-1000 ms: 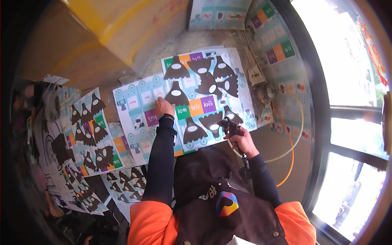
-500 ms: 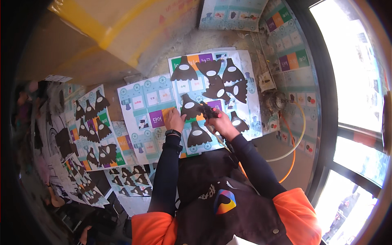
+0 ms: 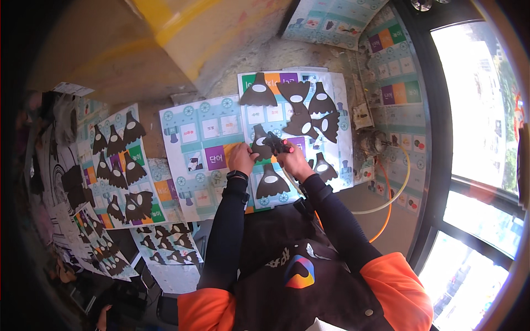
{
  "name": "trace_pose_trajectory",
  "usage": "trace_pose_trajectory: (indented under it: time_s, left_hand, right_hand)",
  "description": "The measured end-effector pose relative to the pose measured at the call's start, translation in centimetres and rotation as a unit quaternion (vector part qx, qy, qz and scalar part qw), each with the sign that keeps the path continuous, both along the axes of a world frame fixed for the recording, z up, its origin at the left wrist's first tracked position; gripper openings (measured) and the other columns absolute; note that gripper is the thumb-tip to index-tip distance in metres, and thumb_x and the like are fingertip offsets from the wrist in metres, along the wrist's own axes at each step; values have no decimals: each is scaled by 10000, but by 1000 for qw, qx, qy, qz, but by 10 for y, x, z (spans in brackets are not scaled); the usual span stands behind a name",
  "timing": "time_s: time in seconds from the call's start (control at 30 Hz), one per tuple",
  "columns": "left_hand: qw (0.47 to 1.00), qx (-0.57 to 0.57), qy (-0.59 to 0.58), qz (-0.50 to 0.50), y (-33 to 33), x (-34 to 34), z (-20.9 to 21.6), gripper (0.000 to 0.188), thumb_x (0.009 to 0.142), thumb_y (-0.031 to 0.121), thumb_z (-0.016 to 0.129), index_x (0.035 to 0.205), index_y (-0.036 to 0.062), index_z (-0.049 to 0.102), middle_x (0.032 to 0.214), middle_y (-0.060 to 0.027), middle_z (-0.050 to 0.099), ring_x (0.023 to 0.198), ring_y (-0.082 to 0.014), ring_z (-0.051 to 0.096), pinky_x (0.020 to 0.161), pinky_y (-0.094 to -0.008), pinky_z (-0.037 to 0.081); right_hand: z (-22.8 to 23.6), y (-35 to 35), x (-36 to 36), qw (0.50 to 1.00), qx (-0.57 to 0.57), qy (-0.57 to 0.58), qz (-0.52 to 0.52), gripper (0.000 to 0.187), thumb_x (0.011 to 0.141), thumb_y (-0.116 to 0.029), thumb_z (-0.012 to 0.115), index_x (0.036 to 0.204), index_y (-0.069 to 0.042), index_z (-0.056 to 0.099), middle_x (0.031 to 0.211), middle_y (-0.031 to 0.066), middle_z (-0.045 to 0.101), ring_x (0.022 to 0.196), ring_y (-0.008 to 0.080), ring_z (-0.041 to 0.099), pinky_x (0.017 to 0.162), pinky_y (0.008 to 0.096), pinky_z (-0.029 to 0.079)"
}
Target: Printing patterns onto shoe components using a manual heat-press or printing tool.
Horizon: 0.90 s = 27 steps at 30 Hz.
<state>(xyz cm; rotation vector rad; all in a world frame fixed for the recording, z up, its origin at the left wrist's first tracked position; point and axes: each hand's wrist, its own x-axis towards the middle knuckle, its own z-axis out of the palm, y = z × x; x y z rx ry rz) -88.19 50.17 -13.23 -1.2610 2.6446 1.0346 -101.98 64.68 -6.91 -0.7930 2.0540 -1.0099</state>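
Note:
My right hand [image 3: 295, 164] is closed round a small black spray gun [image 3: 274, 142] with pinkish-red knobs. Its nozzle end hangs over a dark brown, dress-shaped piece [image 3: 258, 144] with a scalloped hem and a pale oval. At that piece's lower left corner, the fingers of my left hand [image 3: 241, 158] are bunched together on its edge. Under it lies a printed sheet [image 3: 268, 114] that bears several more such dark brown pieces [image 3: 271, 185]. Whether spray leaves the gun cannot be made out.
More sheets with dark pieces [image 3: 131, 172] lie at the left. A cardboard box [image 3: 182, 44] with yellow tape fills the far left. A metal fitting [image 3: 371, 142] joins a pale hose [image 3: 407, 171] and an orange hose [image 3: 390, 204] on the right, near a window [image 3: 469, 105].
The view has shifted slightly. The spray gun has moved closer over the middle of the dress-shaped piece and turned a little. My left hand stays by its lower left corner.

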Motion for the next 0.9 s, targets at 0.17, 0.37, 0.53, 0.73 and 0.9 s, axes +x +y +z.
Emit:
trace_pose_trajectory:
  time_s: [0.17, 0.37, 0.53, 0.73, 0.9]
  left_hand:
    - [1000, 16, -19, 12, 0, -1, 0, 311, 720, 235, 834, 806, 86, 574, 842, -76, 618, 889, -300, 609, 742, -419, 476]
    - [1000, -9, 0, 1, 0, 0, 0, 304, 729, 205, 832, 782, 59, 571, 775, -87, 628, 795, -284, 628, 701, -407, 476]
    - [1000, -12, 12, -5, 1, -1, -1, 310, 725, 200, 835, 779, 57, 565, 768, -83, 621, 802, -282, 624, 700, -406, 474]
    - [1000, -9, 0, 4, 1, 1, 0, 310, 724, 206, 834, 783, 66, 564, 774, -74, 619, 813, -279, 620, 712, -401, 473]
    - [1000, -25, 6, -1, 1, -1, 2, 308, 726, 209, 833, 788, 70, 565, 772, -74, 618, 809, -277, 623, 709, -404, 474]
  right_hand:
    - [14, 1, -3, 986, 87, -140, 17, 277, 750, -93, 542, 995, 24, 597, 763, 172, 636, 675, 288, 607, 641, 383, 482]
    - [17, 12, -8, 986, 115, -120, -24, 304, 768, -110, 559, 1035, 27, 608, 800, 172, 655, 729, 301, 632, 670, 384, 489]
    - [-6, 16, -8, 998, 29, -51, -15, 305, 776, -121, 568, 1042, 25, 611, 875, 208, 664, 830, 345, 644, 762, 393, 490]
    - [18, 3, -11, 985, 83, -140, -58, 331, 786, -118, 566, 1085, 18, 609, 923, 226, 670, 887, 373, 645, 819, 402, 486]
    - [11, 15, -5, 991, 104, -72, -44, 365, 778, -112, 564, 1115, 21, 604, 895, 225, 669, 848, 356, 648, 790, 400, 490]
